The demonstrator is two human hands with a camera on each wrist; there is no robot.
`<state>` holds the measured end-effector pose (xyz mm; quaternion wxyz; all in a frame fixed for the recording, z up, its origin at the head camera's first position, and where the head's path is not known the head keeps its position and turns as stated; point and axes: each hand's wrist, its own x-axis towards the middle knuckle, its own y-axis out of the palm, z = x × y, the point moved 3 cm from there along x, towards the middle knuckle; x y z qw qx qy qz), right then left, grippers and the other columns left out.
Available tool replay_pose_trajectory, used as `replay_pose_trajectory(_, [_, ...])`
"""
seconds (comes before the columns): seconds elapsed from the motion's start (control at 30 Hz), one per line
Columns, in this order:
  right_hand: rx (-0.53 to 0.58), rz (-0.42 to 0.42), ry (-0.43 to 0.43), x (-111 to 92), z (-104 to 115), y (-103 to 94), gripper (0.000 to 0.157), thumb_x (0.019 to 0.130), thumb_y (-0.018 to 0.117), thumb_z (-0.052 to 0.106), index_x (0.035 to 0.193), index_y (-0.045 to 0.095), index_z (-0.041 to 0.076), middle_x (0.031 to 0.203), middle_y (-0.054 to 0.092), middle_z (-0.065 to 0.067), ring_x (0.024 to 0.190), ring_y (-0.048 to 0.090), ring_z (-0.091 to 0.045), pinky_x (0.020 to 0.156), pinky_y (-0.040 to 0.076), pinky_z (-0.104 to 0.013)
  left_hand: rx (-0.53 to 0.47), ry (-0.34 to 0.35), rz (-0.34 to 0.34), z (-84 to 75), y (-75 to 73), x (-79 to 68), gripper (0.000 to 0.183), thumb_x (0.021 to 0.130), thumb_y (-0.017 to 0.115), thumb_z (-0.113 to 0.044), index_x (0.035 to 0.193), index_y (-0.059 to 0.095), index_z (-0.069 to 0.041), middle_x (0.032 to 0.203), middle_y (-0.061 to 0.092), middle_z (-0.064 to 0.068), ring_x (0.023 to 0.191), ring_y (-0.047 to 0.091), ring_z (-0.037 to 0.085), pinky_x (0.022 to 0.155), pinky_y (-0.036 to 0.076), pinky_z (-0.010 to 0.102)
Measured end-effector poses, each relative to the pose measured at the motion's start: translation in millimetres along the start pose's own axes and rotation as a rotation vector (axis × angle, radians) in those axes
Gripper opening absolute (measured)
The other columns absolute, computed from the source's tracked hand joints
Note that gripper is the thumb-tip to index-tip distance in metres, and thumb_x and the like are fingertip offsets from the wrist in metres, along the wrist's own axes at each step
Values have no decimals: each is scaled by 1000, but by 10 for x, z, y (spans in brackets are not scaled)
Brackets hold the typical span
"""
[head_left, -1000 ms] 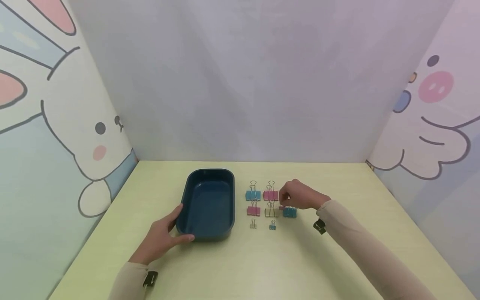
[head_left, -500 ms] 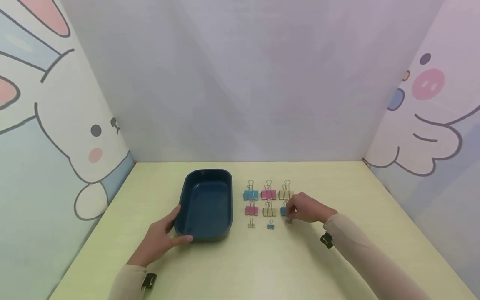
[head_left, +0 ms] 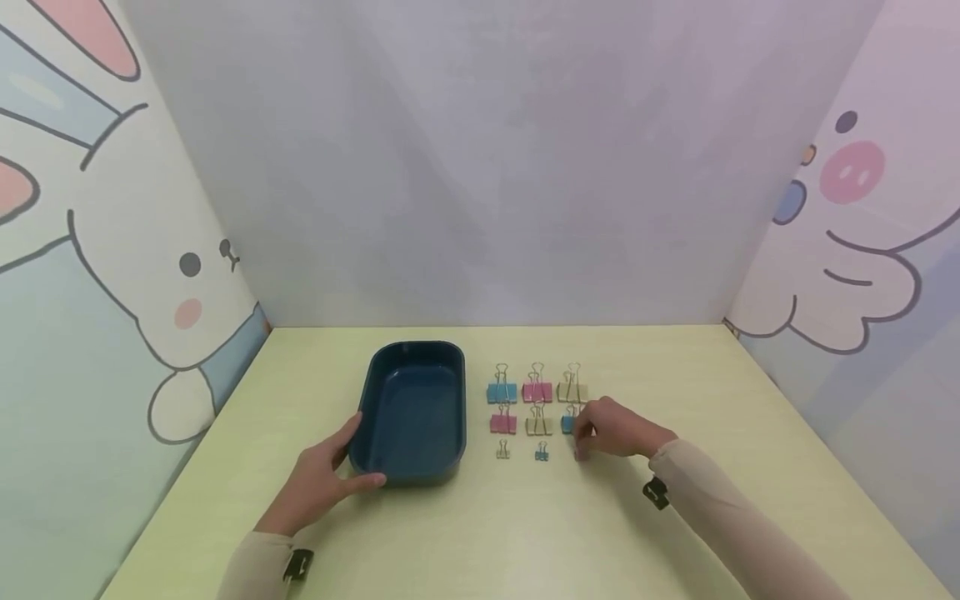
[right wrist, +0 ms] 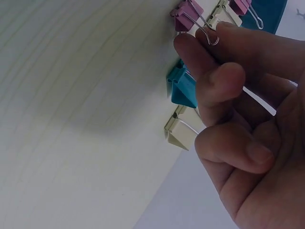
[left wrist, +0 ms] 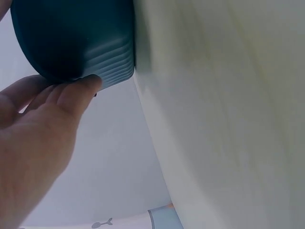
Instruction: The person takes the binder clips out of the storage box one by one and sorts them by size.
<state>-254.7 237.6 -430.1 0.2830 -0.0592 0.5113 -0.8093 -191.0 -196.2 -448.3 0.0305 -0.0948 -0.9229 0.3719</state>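
Note:
In the head view my right hand is at the right end of the front row of binder clips. Its thumb and fingertips pinch the wire handles of a small pink binder clip, clearest in the right wrist view. Just behind that hand stands a blue binder clip, partly covered by the fingers. A small blue clip and a small cream clip continue the front row leftward. My left hand holds the near left corner of a deep dark-blue tray, fingers along its side and thumb at the front.
Behind are a medium pink clip and a cream clip. The back row has large blue, pink and cream clips. Walls with cartoon animals enclose the pale table.
My right hand has come toward the table's front with the small pink clip, down to the front row's right end. The large cream clip came into sight. My left hand stays on the tray.

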Motion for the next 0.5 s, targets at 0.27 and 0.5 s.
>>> replay_pose_trajectory(0.27, [3,-78,-44,-56,8,-70,4,88,76,11,92,76,11,86,73,6,75,60,-2,67,54,-18,57,35,-13,-33,-34,-3,109,79,81,-52,159,25,-5,164,28,20,145,41,39,114,45,51])
replay_pose_trajectory(0.5, [-37,-226,19,-107,75,-197,7,91,72,14,96,76,12,87,73,4,70,57,-4,60,49,-18,107,31,-68,-107,-166,-19,100,84,74,-56,158,28,-6,164,30,22,144,41,46,112,46,57])
